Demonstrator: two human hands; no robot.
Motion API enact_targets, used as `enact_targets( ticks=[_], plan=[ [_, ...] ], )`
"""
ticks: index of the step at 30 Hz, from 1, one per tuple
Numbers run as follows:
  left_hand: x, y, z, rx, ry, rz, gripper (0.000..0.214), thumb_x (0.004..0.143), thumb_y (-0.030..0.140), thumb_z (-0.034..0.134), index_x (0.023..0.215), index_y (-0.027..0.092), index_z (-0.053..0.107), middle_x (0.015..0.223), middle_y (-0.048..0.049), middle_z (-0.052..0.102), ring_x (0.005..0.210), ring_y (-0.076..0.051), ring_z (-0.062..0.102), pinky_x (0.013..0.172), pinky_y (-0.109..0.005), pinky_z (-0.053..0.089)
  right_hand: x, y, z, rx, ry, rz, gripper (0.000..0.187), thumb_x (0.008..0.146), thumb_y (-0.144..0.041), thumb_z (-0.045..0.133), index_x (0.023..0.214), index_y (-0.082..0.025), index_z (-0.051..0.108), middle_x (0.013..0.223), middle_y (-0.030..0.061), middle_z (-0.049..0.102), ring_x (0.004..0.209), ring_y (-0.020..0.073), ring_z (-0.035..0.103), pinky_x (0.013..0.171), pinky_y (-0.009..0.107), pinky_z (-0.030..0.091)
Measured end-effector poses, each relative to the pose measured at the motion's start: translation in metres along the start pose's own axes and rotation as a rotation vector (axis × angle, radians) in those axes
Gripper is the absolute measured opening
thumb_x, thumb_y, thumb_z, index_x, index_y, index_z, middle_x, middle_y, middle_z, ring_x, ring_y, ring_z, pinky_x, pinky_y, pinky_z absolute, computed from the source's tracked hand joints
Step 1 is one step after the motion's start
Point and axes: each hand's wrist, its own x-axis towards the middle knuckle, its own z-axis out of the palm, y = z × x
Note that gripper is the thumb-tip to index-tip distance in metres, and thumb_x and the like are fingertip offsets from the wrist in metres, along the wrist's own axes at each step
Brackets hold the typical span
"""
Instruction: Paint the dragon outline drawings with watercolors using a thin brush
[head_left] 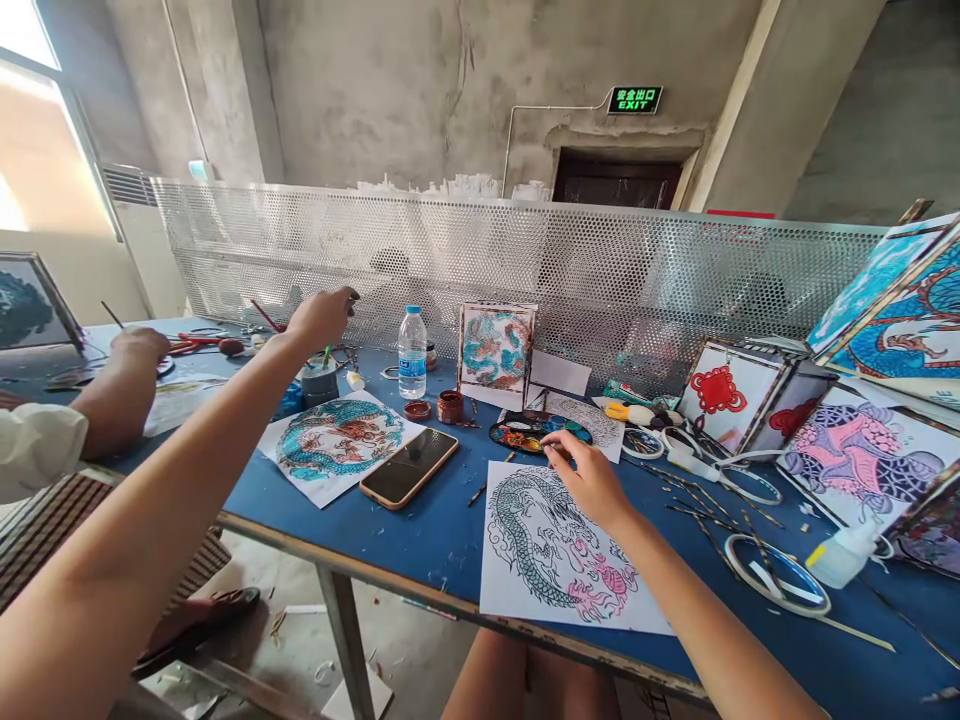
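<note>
My left hand [322, 315] is stretched far out over the left of the blue table [442, 535], its fingers pinched together above a dark round pot [320, 381]; what they hold, if anything, is too small to name. My right hand [589, 480] rests on the top edge of a partly coloured dragon drawing [559, 545], fingers curled in a pinch near a round painted dish [536, 433]. Whatever it grips is hidden.
A phone [409, 467], a finished dragon sheet [337, 440], a water bottle [412, 352], small paint jars [450, 406] and a framed dragon picture [496, 348] stand mid-table. Painted lantern panels [862, 450], wire strips and a glue bottle [840, 555] crowd the right. Another person's arm [120, 385] works at far left. A perforated metal screen [525, 260] backs the table.
</note>
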Motion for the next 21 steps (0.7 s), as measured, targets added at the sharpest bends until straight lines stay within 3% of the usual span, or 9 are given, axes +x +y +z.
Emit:
enact_targets(
  ticks=[11,21],
  plan=[
    [0.006,0.011,-0.006,0.027,0.062,0.014,0.033,0.087,0.018,0.037,0.116,0.011,0.05,0.095,-0.0106,0.065,0.074,-0.018,0.054,0.064,-0.028,0.038,0.0,0.001,0.0,-0.007,0.009,-0.034,0.023,0.089,-0.034,0.036,0.095,-0.022,0.055,0.083,0.0039,0.063,0.075,0.0174,0.059,0.063,0.027,0.043],
    [0.001,0.011,-0.007,0.156,0.052,-0.006,0.035,0.088,0.023,0.033,0.112,0.008,0.054,0.091,-0.0165,0.063,0.072,-0.022,0.055,0.06,-0.03,0.038,0.0,0.002,0.001,-0.03,0.004,-0.045,0.024,0.089,-0.035,0.035,0.095,-0.023,0.055,0.083,0.0047,0.062,0.077,0.0184,0.059,0.063,0.028,0.044]
  ],
)
